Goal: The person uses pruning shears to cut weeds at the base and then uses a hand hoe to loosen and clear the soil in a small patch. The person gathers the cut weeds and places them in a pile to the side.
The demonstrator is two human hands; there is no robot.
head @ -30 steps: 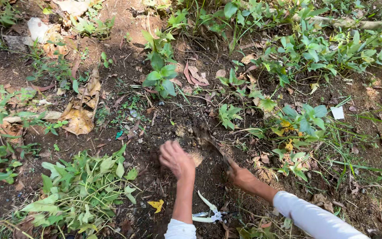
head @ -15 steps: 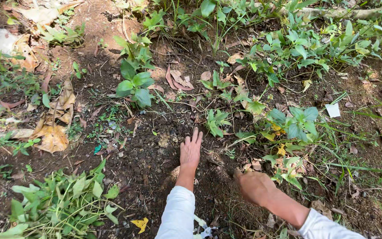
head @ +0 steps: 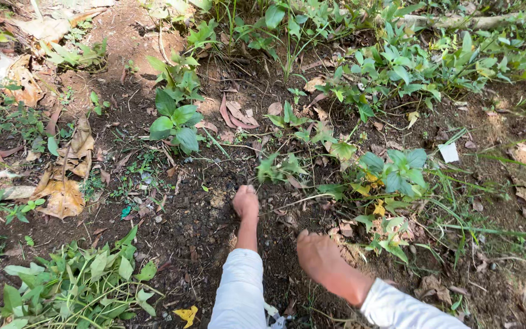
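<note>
While both hands press into the soil (head: 202, 228), entry reads: left hand (head: 246, 203) balled in a fist, contents unseen; right hand (head: 318, 256) near it, fingers curled under, grip cannot be told; weed (head: 278, 167) just beyond the fist. Step, as judged: hand-working soil at the weed's base. Next move calls for opened fingers low on its stem

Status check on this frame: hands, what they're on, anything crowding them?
Left hand fisted, down on dark soil. Right hand curled on soil, grip unclear. Small weed just ahead of left hand; dry leaves off left.
</note>
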